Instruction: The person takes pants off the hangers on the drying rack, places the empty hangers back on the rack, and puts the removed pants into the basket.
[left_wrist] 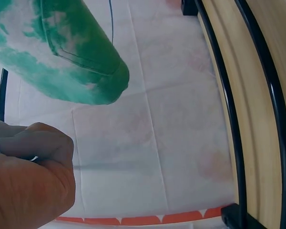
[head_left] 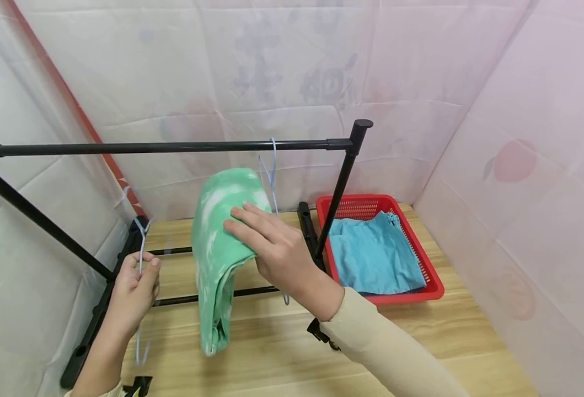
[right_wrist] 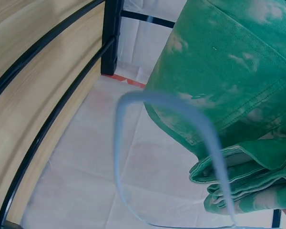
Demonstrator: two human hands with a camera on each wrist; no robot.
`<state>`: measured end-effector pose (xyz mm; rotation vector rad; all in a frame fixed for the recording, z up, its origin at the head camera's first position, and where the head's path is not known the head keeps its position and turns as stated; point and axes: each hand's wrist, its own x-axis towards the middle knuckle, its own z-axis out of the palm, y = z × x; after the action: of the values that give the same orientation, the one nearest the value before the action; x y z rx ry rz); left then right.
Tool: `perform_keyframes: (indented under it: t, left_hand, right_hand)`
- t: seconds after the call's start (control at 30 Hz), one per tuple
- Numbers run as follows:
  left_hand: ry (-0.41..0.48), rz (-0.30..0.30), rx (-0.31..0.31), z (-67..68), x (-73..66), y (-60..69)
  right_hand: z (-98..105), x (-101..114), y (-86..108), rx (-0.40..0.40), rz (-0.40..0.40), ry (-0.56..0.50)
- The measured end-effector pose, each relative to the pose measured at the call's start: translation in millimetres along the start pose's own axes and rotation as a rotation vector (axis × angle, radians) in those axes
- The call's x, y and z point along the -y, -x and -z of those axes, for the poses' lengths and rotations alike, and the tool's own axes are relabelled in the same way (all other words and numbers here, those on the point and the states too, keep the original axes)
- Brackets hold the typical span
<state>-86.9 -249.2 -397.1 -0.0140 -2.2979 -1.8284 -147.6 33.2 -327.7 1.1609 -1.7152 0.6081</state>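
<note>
My left hand (head_left: 132, 291) pinches a thin pale-blue wire hanger (head_left: 143, 242) at the left; in the left wrist view the fingers of that hand (left_wrist: 33, 171) are curled. Folded green-and-white tie-dyed cloth (head_left: 222, 220) hangs below the rack's top bar, between the two hangers. My right hand (head_left: 282, 253) holds it from the right, fingers spread over its surface, thumb hidden. Another blue hanger (head_left: 273, 165) hooks over the bar just behind the right hand. In the right wrist view a blurred hanger loop (right_wrist: 171, 102) crosses in front of the cloth (right_wrist: 229, 71).
A black rack's top bar (head_left: 172, 148) spans the view, with lower rails (head_left: 175, 301) beneath. To the right on the wooden table (head_left: 272, 353), a red basket (head_left: 433, 286) contains blue cloth (head_left: 376, 253). Patterned pale sheets (head_left: 282, 66) surround the table.
</note>
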Motion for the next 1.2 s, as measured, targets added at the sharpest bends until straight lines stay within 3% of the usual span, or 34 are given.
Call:
perform_keyframes:
  t: [0.23, 0.37, 0.5, 0.8, 1.03, 1.2]
  left_hand:
    - [0.053, -0.033, 0.049, -5.9, -3.8, -3.0]
    - [0.028, -0.050, 0.082, -10.3, -7.2, -3.0]
    - [0.000, -0.053, 0.075, -12.5, -9.3, -2.1]
    - [0.003, -0.053, 0.078, -15.5, -13.0, -3.7]
    - [0.059, -0.056, 0.105, -23.8, -16.5, -5.2]
    - [0.022, -0.060, 0.133, -23.0, -15.3, -2.6]
  right_hand:
    - [15.6, 6.0, -3.7, -0.040, 0.025, -0.037]
    - [25.6, 9.4, -3.6, -0.040, 0.019, -0.058]
    - [31.2, 11.0, -2.3, -0.038, 0.019, -0.065]
    - [35.5, 11.1, -0.9, -0.061, 0.036, -0.058]
    - [34.1, 10.8, 0.4, -0.071, 0.063, -0.045]
    - [34.2, 11.6, 3.6, -0.065, 0.069, -0.035]
